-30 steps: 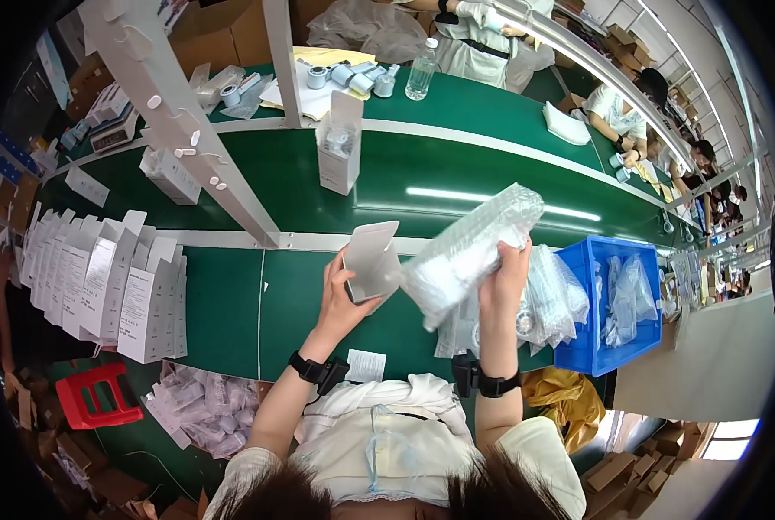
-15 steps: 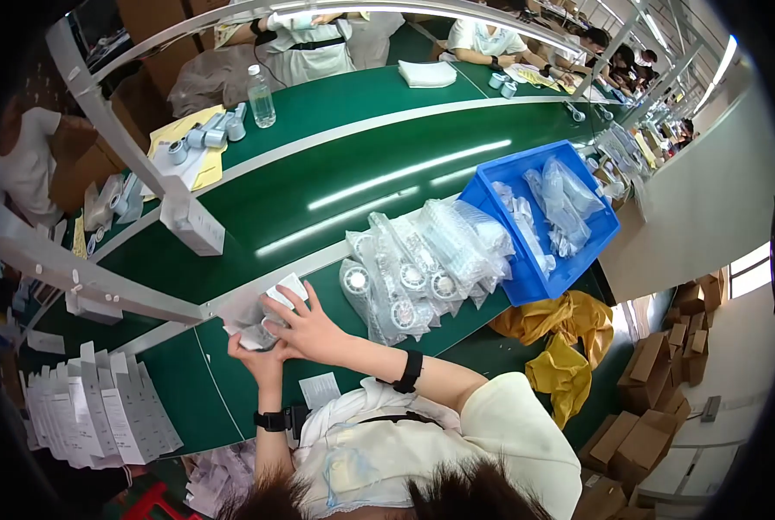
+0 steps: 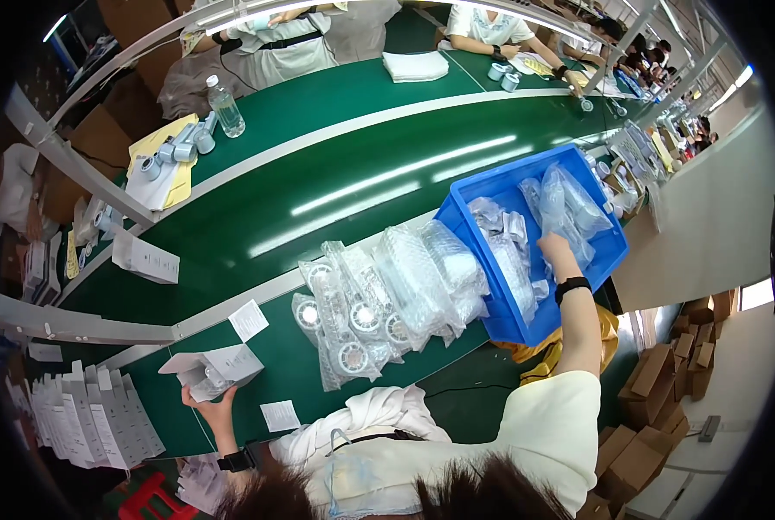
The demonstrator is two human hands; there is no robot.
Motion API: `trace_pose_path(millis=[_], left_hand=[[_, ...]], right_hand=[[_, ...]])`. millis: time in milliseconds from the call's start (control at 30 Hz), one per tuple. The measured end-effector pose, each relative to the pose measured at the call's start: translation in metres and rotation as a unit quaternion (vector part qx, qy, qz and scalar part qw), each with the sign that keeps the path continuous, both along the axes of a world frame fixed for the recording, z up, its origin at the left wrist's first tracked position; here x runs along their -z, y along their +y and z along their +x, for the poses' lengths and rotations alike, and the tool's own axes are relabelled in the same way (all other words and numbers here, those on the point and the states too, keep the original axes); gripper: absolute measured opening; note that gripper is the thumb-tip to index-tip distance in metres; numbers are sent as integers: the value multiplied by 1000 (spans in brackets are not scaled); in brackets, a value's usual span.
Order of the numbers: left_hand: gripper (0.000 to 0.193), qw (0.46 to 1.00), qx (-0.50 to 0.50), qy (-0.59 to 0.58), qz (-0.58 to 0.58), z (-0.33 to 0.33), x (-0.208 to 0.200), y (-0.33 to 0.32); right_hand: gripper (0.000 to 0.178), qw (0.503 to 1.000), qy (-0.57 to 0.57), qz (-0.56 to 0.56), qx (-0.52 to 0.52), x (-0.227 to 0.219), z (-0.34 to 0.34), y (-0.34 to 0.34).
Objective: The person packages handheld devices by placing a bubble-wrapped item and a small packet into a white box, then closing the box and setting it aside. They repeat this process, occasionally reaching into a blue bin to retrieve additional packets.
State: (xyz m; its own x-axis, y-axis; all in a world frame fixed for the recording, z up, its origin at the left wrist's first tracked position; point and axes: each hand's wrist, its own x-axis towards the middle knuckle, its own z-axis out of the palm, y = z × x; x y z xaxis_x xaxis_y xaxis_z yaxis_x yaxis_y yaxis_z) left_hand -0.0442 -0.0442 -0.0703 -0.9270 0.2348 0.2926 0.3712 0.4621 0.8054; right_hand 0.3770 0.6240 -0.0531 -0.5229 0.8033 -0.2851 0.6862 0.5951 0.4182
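Note:
My left hand is closed round the near side of an open white cardboard box at the front left of the green bench. Inside the box lies something clear and plastic-wrapped. At the right, my right hand reaches down into a blue plastic bin. It is among clear plastic bags with contents, and its fingers are largely hidden. Between the hands lies a row of bubble-wrap packs, several showing round white-and-silver ends.
White paper slips lie near the box. White cartons stand packed at the far left. Beyond runs a green conveyor belt, with a white box on its left end. Yellow cloth hangs below the bin. Other people sit opposite.
My right hand has left the white box and moved right into the blue bin. The box, in my left hand, has come nearer and left. My view has shifted slightly.

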Motion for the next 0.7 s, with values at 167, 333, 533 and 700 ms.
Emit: trace_pose_path(millis=[167,333,533,700], left_hand=[[97,997,-28,-66,14,12,-19,2],[97,998,-34,-47,-17,12,-30,0],[83,997,69,24,4,7,-67,21],[21,989,56,6,-133,0,-99,18]], right_hand=[[16,995,-69,-66,26,54,32,34],[16,995,-65,-56,-51,34,15,38],[13,924,342,-32,-167,-84,-53,-1],[13,630,709,-308,74,-147,-175,-136]])
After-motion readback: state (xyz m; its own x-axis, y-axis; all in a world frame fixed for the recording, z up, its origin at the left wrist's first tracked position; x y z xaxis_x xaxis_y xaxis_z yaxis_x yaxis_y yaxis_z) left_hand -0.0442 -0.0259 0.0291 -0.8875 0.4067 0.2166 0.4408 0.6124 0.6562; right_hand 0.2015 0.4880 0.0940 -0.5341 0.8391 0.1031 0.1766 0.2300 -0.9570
